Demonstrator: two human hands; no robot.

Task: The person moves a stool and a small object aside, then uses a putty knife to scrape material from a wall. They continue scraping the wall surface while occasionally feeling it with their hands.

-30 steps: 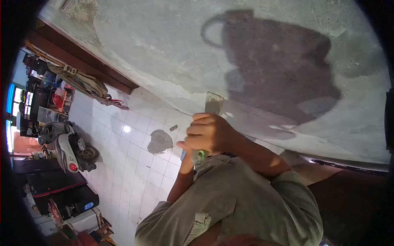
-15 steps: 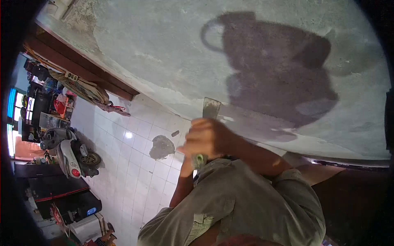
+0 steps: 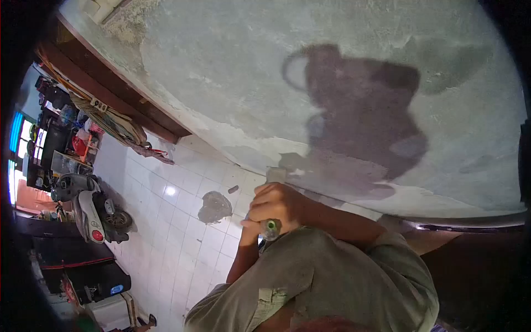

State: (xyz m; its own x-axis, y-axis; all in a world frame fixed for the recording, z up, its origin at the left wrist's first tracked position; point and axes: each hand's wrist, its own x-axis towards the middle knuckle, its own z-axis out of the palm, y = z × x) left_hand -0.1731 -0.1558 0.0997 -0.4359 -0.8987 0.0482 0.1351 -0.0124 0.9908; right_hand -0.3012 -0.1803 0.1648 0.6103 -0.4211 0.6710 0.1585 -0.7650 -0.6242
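A scraper with a flat metal blade [image 3: 276, 175] and a green-ended handle [image 3: 271, 226] is held near my chest, its blade toward the foot of the grey plastered wall [image 3: 221, 72]. My right hand [image 3: 278, 203] is wrapped round the handle. My left hand [image 3: 252, 226] is closed at the same handle, mostly hidden under the right. The blade's tip overlaps the lower edge of the wall in this view. Patchy, worn plaster and a large dark shadow [image 3: 359, 105] cover the wall before me.
White floor tiles [image 3: 166, 221] spread to the left, with a grey heap of debris [image 3: 215, 207] and a small dark piece [image 3: 233, 189] on them. A scooter [image 3: 91, 216] stands farther left. Cloths [image 3: 119, 124] hang by a brown wooden frame [image 3: 110, 83].
Both hands and the scraper have moved down toward my chest, the blade now lower and less visible. The shadow on the wall has shifted, and the view has tilted slightly.
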